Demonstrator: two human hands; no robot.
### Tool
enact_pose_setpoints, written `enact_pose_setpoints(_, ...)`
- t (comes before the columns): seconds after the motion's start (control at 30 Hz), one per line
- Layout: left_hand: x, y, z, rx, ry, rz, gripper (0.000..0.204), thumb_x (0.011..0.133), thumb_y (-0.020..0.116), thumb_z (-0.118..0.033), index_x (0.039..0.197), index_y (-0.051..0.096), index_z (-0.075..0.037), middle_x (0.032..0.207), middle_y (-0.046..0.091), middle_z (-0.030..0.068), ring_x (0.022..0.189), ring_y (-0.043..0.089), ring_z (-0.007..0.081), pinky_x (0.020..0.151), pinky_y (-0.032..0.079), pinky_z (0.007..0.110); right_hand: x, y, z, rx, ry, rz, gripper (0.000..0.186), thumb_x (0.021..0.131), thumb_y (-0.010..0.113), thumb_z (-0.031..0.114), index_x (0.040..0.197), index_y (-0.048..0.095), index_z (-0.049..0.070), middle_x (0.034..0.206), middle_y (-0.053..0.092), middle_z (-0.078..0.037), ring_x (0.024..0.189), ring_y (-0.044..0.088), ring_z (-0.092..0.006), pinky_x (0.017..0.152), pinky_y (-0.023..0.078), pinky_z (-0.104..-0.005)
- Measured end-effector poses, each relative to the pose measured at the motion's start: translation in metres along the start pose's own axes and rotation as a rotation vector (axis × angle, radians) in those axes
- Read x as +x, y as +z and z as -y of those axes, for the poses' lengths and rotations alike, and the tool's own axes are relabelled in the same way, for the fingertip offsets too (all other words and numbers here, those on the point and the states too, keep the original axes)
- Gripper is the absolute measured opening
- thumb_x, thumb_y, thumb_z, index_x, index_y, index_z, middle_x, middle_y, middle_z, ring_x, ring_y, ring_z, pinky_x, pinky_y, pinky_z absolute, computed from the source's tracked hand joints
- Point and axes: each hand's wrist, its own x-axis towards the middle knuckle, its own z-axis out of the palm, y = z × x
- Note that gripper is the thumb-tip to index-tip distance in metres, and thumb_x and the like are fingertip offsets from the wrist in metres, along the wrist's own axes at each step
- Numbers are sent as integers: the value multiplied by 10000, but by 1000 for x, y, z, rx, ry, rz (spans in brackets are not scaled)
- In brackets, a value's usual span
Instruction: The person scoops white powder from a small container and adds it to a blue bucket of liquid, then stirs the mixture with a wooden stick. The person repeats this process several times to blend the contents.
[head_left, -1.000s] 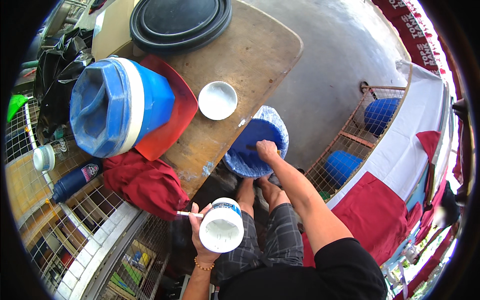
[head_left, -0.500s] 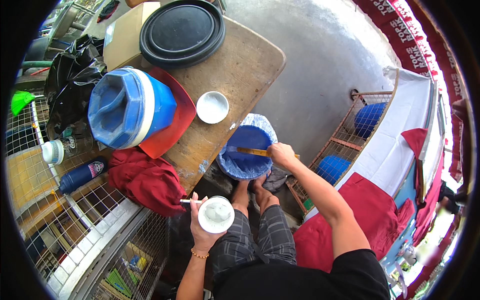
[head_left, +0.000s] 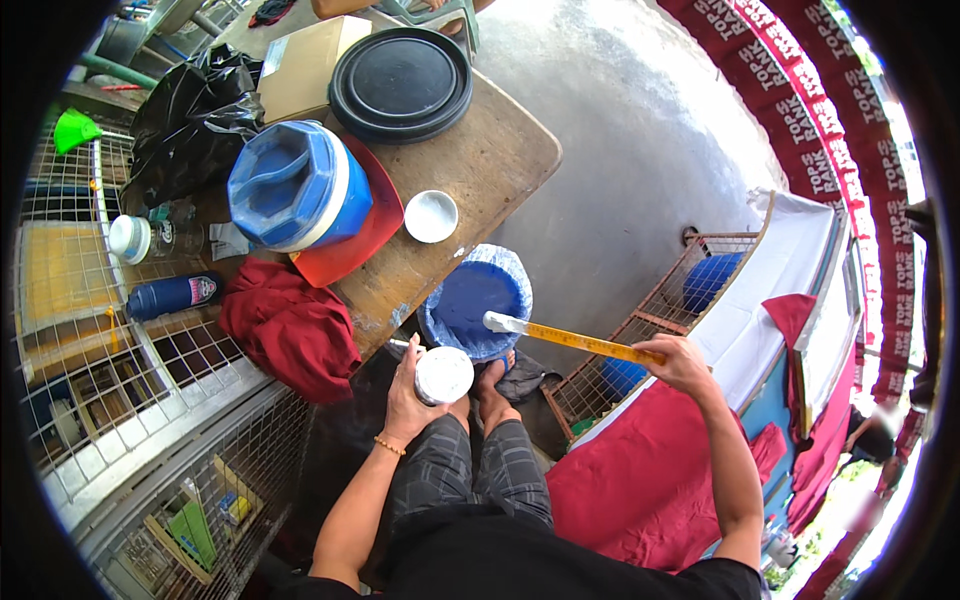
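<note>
My left hand [head_left: 404,412] is wrapped around a white round cup [head_left: 445,376], held near my knees. A thin whitish stick [head_left: 400,343] pokes out beside those fingers; I cannot tell whether it belongs to the cup. The cup's inside does not show clearly. My right hand [head_left: 684,366] grips one end of a yellow ruler-like stick [head_left: 585,344] with marks along it. Its far end is coated in white and hangs over the right part of a plastic-lined blue bucket [head_left: 521,290]. The bucket stands on the ground just ahead of my feet, dark blue inside.
A wooden table [head_left: 510,150] carries a white bowl [head_left: 432,217], a blue water jug [head_left: 300,190], a black round lid [head_left: 400,85] and a cardboard box [head_left: 300,65]. Red cloth [head_left: 290,325] lies at left, by wire cages. A cloth-covered cage [head_left: 640,470] stands at right.
My right hand has drawn the stick up and right, so its white tip now shows above the bucket. The cup in my left hand has moved up toward the bucket and tilted.
</note>
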Motion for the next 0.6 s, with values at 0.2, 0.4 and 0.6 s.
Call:
enact_pose_setpoints(0.2,14,23,5,-10,32,-3,1463,640,1059,-182,1822,207,-62,1792,449,215,1509,588,424,1254,514,491,-73,-93,30,-6,25,-51,325,891,829,107,1210,889,126,863,726,-98,775,720,-292,730,579,-422)
enact_pose_setpoints(0.4,27,40,0,-27,52,16,1439,671,1049,-168,1828,198,-74,1789,456,207,1569,542,429,1275,501,485,-119,-161,72,-12,-41,-134,365,848,869,12,1200,900,106,865,759,-66,731,754,-235,679,596,-379)
enact_pose_setpoints(0.6,44,42,-18,-62,151,-1,1435,678,1050,-164,1828,198,-67,1794,449,209,1555,564,406,1278,501,477,-119,-189,115,-249,-179,-170,336,853,876,28,1157,909,168,856,754,-9,676,725,-185,594,537,-363)
